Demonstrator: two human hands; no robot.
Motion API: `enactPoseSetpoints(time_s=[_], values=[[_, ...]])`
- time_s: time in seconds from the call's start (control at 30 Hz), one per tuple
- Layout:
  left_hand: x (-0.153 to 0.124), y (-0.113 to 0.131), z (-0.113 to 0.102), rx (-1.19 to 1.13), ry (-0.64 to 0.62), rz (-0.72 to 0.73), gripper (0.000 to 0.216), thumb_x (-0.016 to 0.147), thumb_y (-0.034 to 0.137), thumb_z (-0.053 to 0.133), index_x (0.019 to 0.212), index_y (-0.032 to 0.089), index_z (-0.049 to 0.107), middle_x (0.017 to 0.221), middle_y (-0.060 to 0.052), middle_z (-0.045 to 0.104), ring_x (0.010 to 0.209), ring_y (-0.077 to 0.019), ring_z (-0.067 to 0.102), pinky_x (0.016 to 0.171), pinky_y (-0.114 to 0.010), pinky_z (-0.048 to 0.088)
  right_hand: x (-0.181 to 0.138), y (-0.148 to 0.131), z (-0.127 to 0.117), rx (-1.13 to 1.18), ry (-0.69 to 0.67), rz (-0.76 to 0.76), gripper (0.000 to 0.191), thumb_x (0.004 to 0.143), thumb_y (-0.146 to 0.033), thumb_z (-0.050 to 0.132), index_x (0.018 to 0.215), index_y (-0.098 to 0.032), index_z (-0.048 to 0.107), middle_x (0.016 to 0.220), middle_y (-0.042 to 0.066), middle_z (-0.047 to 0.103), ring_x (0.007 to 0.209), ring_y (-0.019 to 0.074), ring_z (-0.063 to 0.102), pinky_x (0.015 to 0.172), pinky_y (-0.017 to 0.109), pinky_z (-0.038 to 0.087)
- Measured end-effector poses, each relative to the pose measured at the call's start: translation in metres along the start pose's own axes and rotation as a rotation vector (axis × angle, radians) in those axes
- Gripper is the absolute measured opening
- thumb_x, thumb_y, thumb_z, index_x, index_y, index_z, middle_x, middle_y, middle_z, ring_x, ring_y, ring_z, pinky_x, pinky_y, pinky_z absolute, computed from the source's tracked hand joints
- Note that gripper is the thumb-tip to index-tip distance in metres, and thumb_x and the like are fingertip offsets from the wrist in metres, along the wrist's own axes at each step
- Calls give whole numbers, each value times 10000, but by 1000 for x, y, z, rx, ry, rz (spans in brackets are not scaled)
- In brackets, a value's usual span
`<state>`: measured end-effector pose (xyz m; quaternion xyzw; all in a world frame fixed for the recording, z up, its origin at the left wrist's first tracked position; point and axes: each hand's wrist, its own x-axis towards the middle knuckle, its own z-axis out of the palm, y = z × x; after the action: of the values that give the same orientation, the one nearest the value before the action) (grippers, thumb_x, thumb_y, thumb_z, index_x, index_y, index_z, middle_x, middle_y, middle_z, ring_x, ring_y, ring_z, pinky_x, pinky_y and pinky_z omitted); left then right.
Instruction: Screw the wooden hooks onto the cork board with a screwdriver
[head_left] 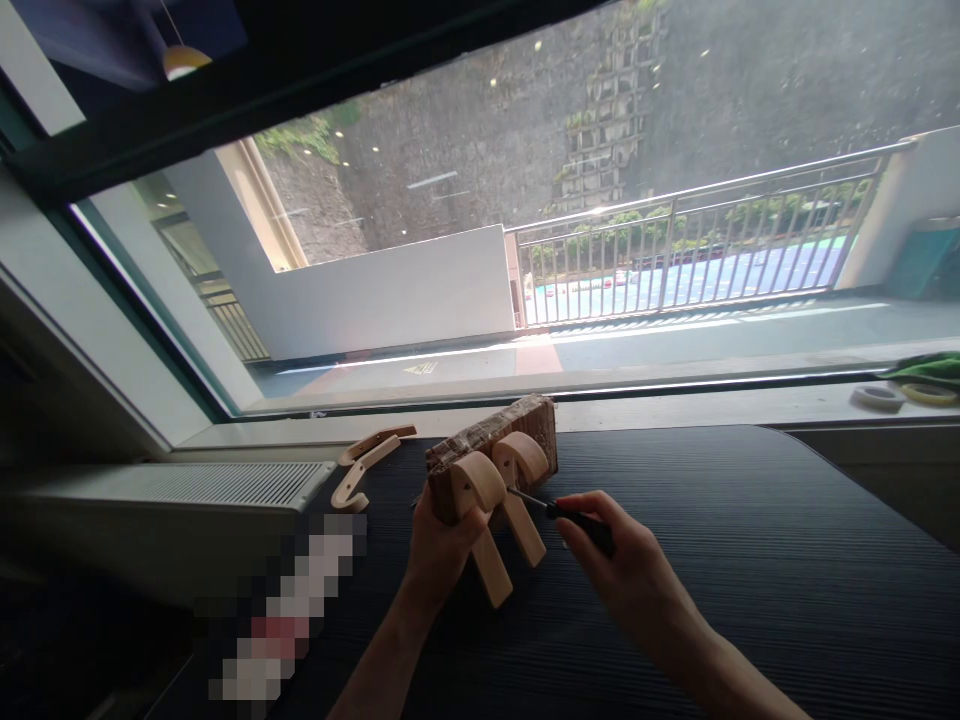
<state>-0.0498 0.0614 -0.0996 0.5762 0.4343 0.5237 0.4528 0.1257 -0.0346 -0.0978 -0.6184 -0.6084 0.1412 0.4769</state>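
Note:
A rough, bark-edged wooden block is tilted up over the dark table. Two pale bentwood hooks sit against its front: the nearer hook and the farther hook, their straight ends pointing down toward me. My left hand is closed around the block's left end, with the thumb over the nearer hook. In my right hand is a screwdriver with a black handle. Its thin shaft points left to the farther hook; the exact contact of the tip cannot be made out.
Two more bentwood hooks lie at the table's left edge, beside a white vent grille. Tape rolls and a green cloth rest on the right windowsill. A large window borders the dark table. A pixelated patch covers the lower left.

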Motion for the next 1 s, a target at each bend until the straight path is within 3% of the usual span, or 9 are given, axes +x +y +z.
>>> enactPoseSetpoints(time_s=[0.13,0.27,0.37,0.43,0.6,0.67,0.73,0.83,1.0], values=[[-2,1,5,11,30,-2,349,578,227,733,896,130,626,800,-55,679,746,-209,621,671,-287,498,2,-1,-2,-104,-29,15,220,874,-345,477,1032,-214,555,766,12,675,610,156,609,537,255,446],[-4,2,9,-29,37,-46,368,577,249,740,904,126,624,784,-52,672,733,-204,617,678,-293,495,2,3,-9,-351,9,-233,243,861,-238,477,1094,-204,540,883,40,660,695,168,624,569,261,429],[-4,2,9,-45,41,-52,394,568,251,749,918,122,623,795,-56,674,736,-205,616,681,-298,493,3,7,-9,-433,17,-395,228,899,-216,420,1054,-191,585,850,50,647,672,157,613,571,259,413],[-3,0,7,-45,47,-42,397,561,237,748,921,123,626,788,-52,673,730,-204,617,675,-294,493,2,7,-7,-396,18,-378,229,911,-240,412,1034,-183,597,824,51,656,665,158,617,585,261,417],[-1,-8,2,21,46,-3,344,545,162,727,874,132,635,737,-26,662,677,-187,607,610,-262,483,2,0,-5,-99,-66,-36,306,938,-356,348,847,-205,599,636,-4,634,551,137,581,508,237,404],[-1,-8,3,37,68,17,325,535,158,728,847,138,637,725,-18,660,668,-181,605,606,-258,478,2,-2,-6,-82,-96,19,334,934,-376,340,798,-211,596,620,-4,630,549,143,578,492,238,399],[-3,-5,5,24,85,21,321,526,175,737,830,140,640,722,-17,662,669,-179,606,616,-260,476,2,-2,-7,-170,-83,5,244,897,-374,417,895,-214,602,674,5,656,582,162,598,499,248,401],[-5,1,9,2,107,-8,336,520,200,748,832,138,640,711,-18,662,668,-183,608,619,-266,474,2,3,-7,-345,-29,-133,228,849,-309,506,1047,-209,560,801,25,675,641,175,622,540,261,404],[-5,-1,11,-1,74,-17,366,537,182,732,885,138,628,744,-29,673,693,-194,621,636,-276,484,1,11,-3,-480,9,-333,193,907,-241,414,889,-181,597,751,32,636,621,164,599,557,272,375]])
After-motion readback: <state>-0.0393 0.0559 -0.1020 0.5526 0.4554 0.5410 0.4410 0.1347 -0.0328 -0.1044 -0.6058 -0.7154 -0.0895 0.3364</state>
